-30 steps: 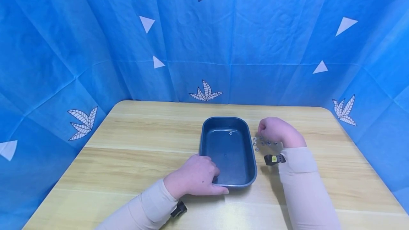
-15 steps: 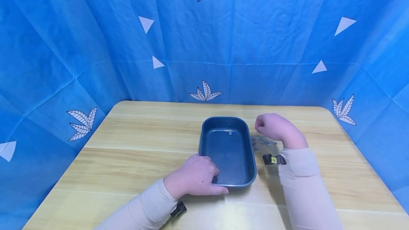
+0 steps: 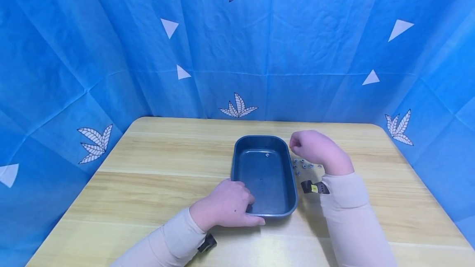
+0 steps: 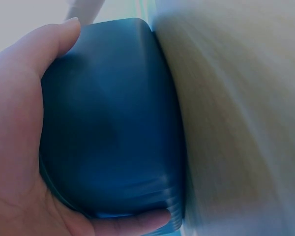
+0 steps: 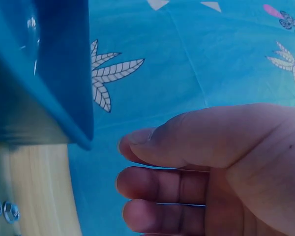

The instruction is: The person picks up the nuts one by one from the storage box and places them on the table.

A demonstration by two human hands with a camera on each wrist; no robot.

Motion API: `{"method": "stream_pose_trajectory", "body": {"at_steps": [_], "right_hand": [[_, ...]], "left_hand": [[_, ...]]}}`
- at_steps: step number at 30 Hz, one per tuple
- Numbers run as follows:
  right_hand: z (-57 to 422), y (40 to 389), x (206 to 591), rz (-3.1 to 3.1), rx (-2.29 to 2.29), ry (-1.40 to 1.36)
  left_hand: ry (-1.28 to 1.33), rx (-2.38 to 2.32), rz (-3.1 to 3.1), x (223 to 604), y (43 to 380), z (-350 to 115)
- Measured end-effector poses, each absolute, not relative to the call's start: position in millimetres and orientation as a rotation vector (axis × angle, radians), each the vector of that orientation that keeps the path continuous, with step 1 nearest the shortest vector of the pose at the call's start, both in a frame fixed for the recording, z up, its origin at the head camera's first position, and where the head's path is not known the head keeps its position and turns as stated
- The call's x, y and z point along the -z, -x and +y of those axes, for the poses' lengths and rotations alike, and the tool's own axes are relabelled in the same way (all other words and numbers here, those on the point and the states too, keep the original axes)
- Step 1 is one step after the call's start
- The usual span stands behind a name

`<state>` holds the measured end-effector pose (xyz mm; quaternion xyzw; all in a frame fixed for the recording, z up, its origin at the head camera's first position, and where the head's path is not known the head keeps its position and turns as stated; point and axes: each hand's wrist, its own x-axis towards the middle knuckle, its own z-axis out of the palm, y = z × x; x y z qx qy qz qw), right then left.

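Note:
A dark blue rectangular tray (image 3: 261,184) rests on the table. My left hand (image 3: 226,203) grips its near left corner; in the left wrist view, the thumb and a finger lie along the tray's outer wall. Inside the tray, towards its far end, lies one small metal nut (image 3: 267,155). My right hand (image 3: 313,147) hangs just beyond the tray's right rim, thumb and forefinger pinched together. The nut in that pinch is hidden behind the fingertips. Several more nuts (image 3: 304,166) lie on the table below that hand, two of them showing as hex nuts (image 5: 11,212) in the right wrist view.
The wooden table (image 3: 167,155) has rounded far corners. A blue curtain (image 3: 311,44) with leaf and triangle prints hangs behind it and along both sides. Black straps with small devices (image 3: 315,187) sit on both wrists.
My right hand has risen from the loose nuts and moved left to the tray's right rim, uncovering the nuts beneath. My left hand and the tray have stayed in place.

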<state>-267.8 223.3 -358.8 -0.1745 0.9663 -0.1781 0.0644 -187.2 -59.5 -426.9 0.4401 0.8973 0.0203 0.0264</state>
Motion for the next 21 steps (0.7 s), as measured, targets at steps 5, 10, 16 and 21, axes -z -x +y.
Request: {"method": "stream_pose_trajectory", "body": {"at_steps": [5,10,16,21], "right_hand": [[217,263,353,2.932,0.533,0.531],[210,259,347,2.939,0.513,0.532],[201,255,344,2.955,0.503,0.544],[196,254,344,2.973,0.49,0.58]], "left_hand": [[-1.362,-0.05,2.772,427,187,-59],[-1.359,-0.049,2.769,426,187,-60],[-1.36,-0.063,2.768,424,187,-60],[-1.372,-0.066,2.771,425,187,-60]]}}
